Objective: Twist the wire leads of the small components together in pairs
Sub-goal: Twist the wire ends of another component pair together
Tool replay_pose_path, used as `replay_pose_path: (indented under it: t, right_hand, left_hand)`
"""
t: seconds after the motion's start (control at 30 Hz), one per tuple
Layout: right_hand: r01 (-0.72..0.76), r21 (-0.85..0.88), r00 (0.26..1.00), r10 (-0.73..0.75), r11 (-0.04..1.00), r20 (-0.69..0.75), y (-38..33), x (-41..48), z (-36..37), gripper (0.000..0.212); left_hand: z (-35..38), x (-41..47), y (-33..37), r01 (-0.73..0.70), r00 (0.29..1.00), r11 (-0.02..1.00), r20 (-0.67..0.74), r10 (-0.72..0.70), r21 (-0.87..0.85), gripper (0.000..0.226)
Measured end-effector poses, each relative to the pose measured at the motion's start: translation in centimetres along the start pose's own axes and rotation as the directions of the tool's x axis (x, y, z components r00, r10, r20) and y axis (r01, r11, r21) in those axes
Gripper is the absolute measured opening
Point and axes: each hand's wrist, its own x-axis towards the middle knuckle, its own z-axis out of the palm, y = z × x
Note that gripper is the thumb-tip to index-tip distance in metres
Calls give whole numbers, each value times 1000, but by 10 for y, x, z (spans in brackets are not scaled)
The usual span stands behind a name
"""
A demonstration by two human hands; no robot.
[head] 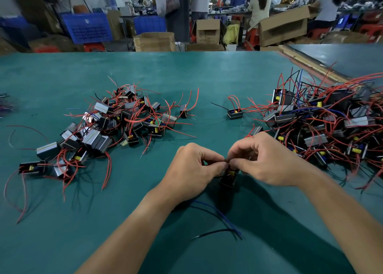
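On the left of the green counter (145, 70) lies a loose pile of components (107, 126), small black and grey blocks with red leads tangled through and around them. One stray block (183, 111) sits just off the pile's right edge, its red leads curving upward.

Nearer the person, right of that pile, the left hand (192, 170) has its fingers curled inward, thumb and fingertips pressed together at its right side. They meet the fingertips of the right hand (263, 161) directly above a black component (228, 178), which sits between and just below the two hands. Both hands pinch at its top, where a short bit of wire shows between the fingertips; the fingers hide how the leads lie there. I cannot tell whether the block rests on the counter or hangs from the pinch. A blue lead (215, 210) and a black lead (215, 231) trail from under the left wrist toward the person, lying between the forearms.

Farther back, a single block (235, 114) stands alone, open side up. At the right edge spreads a larger, denser heap (323, 128) with red, blue and black leads.
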Motion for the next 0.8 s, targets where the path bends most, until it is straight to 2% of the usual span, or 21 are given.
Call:
replay_pose_path:
  t: [0.27, 0.37, 0.53, 0.8]
  right_hand:
    - [10, -9, 1000, -11, 1000, -20, 0, -1, 2, 17]
    - [23, -6, 999, -24, 1000, -39, -1, -1, 0, 19]
    - [28, 20, 1000, -28, 999, -6, -8, -3, -5, 22]
    - [-6, 159, 997, -6, 987, 73, -16, -5, -6, 28]
  left_hand:
    - [-1, -1, 2, -7, 1000, 1000, -14, 7, 5, 6]
    - [-1, 1, 2, 26, 999, 998, -37, -28, -53, 3]
    - [-6, 1, 5, 94, 994, 990, 69, -88, -102, 7]
    - [-11, -2, 8, 19, 987, 998, 158, -11, -51, 7]
